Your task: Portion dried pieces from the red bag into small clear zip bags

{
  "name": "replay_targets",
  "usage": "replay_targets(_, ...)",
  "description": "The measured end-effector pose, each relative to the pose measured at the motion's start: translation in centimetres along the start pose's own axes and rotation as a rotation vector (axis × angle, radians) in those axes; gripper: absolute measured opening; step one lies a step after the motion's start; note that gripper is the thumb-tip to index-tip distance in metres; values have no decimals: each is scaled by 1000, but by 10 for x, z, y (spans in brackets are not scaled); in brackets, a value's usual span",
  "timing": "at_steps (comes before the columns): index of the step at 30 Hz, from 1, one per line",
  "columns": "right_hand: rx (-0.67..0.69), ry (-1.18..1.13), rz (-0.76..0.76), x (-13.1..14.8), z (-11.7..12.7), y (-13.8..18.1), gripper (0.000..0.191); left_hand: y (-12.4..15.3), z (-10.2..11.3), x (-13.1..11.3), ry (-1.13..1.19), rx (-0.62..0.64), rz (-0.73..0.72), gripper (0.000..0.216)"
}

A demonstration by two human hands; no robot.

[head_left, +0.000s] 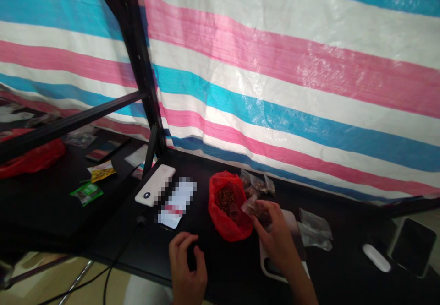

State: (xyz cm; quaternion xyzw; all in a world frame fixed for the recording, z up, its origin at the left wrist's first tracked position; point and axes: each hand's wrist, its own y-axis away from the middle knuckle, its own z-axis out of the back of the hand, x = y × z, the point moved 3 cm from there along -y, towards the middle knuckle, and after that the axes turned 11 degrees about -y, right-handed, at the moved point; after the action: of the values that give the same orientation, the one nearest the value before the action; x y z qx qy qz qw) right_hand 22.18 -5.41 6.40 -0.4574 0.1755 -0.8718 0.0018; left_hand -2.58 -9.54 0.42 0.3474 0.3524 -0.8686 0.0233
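Observation:
My right hand (275, 231) pinches a small clear plastic bag (250, 204) with something brownish inside, just right of the red plastic bag's rim. The red plastic bag (218, 220) stands wide open, with small brown pieces (226, 198) and a small clear cup (234, 211) in it. Under my right hand and forearm lies a white flat device like a small scale (267, 268), partly covered. My left hand (188, 268) hovers near the table's front edge with curled fingers apart and nothing in them.
Behind the red bag lie small filled clear bags (256, 183). Flat clear bags (315, 229) lie right of the scale. A phone (177, 204), white power bank (156, 186), white oval object (376, 258) and dark-screened device (412, 247) lie around. A black frame post (137, 62) rises at the left.

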Motion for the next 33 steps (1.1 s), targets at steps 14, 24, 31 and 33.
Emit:
replay_targets(14,157,77,21,7,-30,-25,43,-1,5,-2,10,-28,-3,18)
replay_targets(24,-138,332,4,-57,57,39,54,-1,3,-1,9,9,-20,17)
replay_targets(31,-324,400,96,-54,67,57,61,-1,3,-3,-16,-15,-61,15)
replay_targets(33,-378,368,87,-53,71,64,59,0,3,-3,-28,-26,-59,15)
